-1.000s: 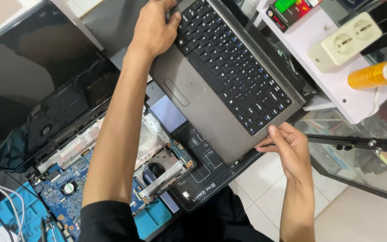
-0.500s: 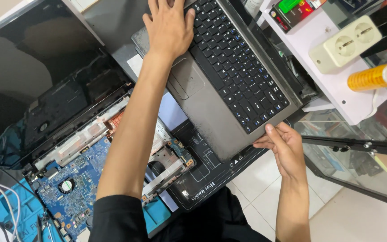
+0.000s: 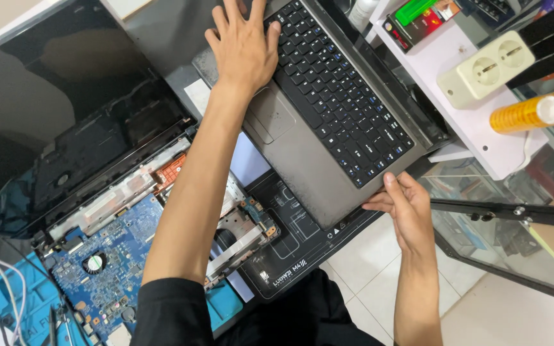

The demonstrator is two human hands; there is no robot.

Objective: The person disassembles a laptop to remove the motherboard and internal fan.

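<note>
My left hand (image 3: pixel 243 48) lies flat on the grey laptop (image 3: pixel 328 128), my right hand (image 3: pixel 405 211) at its near corner. A white shelf (image 3: pixel 476 141) crowds the right side (very close). The opened laptop (image 3: pixel 117 224) blocks the left. Bare floor (image 3: pixel 379 269) sits below.

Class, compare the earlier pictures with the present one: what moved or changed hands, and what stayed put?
The left hand slid from the keyboard cover's far corner to lie flat over the keys. The right hand still grips its near corner. The opened laptop's motherboard has not moved.
</note>
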